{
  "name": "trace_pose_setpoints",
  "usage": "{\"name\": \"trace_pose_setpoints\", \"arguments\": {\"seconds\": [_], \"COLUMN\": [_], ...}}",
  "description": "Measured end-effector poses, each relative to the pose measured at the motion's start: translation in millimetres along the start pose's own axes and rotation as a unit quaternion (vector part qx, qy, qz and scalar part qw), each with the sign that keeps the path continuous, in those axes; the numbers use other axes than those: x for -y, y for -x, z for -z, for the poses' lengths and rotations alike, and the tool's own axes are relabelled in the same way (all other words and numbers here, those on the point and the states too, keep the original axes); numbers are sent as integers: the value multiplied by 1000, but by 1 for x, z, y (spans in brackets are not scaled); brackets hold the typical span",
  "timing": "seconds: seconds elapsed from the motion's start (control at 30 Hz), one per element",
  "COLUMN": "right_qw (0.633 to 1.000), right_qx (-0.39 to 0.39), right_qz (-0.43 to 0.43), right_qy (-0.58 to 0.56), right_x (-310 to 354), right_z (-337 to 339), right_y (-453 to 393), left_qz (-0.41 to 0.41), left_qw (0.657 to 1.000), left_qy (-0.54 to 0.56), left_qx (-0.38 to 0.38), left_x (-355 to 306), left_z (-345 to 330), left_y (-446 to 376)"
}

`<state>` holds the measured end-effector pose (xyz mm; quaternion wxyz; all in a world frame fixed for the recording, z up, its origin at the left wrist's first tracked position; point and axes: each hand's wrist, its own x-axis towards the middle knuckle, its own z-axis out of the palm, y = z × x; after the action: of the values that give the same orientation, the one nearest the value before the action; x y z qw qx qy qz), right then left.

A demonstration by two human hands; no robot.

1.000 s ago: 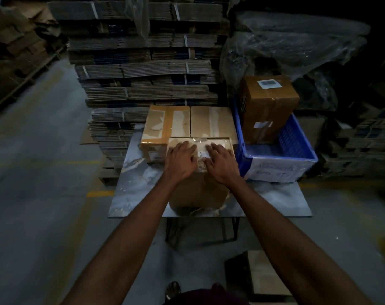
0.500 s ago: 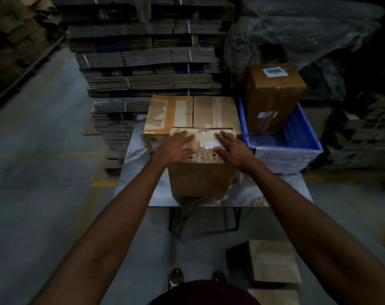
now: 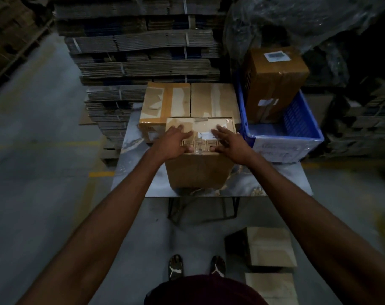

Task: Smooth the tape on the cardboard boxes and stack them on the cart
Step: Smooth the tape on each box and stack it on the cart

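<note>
Nearest the person, at the front edge of the table, both hands lie flat with fingers spread on top of the front box, left hand and right hand either side of its tape, apparently to press it down. Its long axis looks to run left to right. Beyond it two boxes sit side by side, another box upright in the blue crate; I cannot tell where the cart is.
</note>
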<state>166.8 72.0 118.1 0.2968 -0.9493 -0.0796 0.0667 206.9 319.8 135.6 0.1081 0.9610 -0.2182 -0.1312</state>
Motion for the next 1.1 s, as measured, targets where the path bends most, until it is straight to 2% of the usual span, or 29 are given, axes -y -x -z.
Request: {"name": "trace_pose_setpoints", "arguments": {"seconds": [0.1, 0.2, 0.33, 0.43, 0.6, 0.77, 0.93, 1.1], "right_qw": [1000, 999, 999, 998, 999, 996, 997, 995], "right_qx": [7, 4, -8, -26, -25, -22, -14, -6], "right_qz": [-15, 3, 48, 46, 27, 43, 21, 38], "right_qy": [-9, 53, 12, 33, 18, 76, 70, 95], "right_x": [1, 8, 13, 13, 18, 23, 29, 22], "right_z": [3, 10, -8, -19, -5, -9, 2, -4], "right_y": [-1, -6, -6, -4, -12, -18, -23, -20], "left_qz": [-4, -17, -30, -19, -40, -19, -43, -32], "left_qw": [999, 999, 997, 995, 995, 997, 994, 997], "left_qy": [-38, -52, -62, -95, -90, -74, -95, -74], "left_qx": [-1, -5, -30, -21, -23, 16, -9, 9], "left_x": [-10, -18, -21, -19, -13, -20, -17, -17], "left_z": [0, 11, 7, -9, 7, 9, 20, 17], "left_y": [2, 3, 2, 2, -3, -18, -23, -27]}}
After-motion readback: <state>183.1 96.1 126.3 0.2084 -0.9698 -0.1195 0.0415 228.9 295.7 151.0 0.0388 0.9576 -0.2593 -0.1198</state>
